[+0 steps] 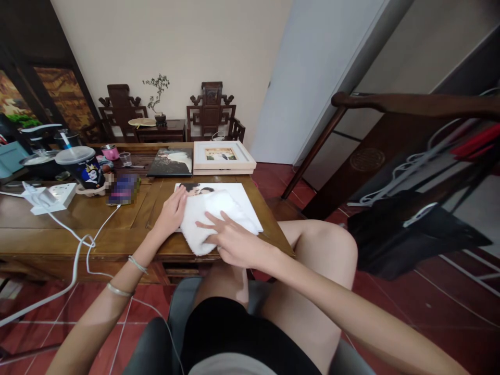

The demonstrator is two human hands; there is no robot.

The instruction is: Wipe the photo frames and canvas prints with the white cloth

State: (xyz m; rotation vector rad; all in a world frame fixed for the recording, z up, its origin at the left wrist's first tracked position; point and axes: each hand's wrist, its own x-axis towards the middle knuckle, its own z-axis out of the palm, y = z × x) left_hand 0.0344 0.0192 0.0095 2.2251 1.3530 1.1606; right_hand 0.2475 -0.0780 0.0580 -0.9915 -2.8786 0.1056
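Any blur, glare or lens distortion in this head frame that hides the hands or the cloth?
Head view: even indoor light, no harsh glare; left hand, right hand and white cloth sharp; wide-angle lens bends the handrail and frame edges; a pixelated patch masks something on the table.

Beyond the grip, two carved dark chairs [211,110] flank a side table [161,129] against a cream wall [175,41]; red floor tiles [410,312] lie below

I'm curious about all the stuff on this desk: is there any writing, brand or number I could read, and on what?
No text is readable.
Dark cup: a printed cartoon figure, no legible words.
Phone: screen blurred.
Framed photo, dark album and the white print under the cloth: pictures only, no lettering visible.
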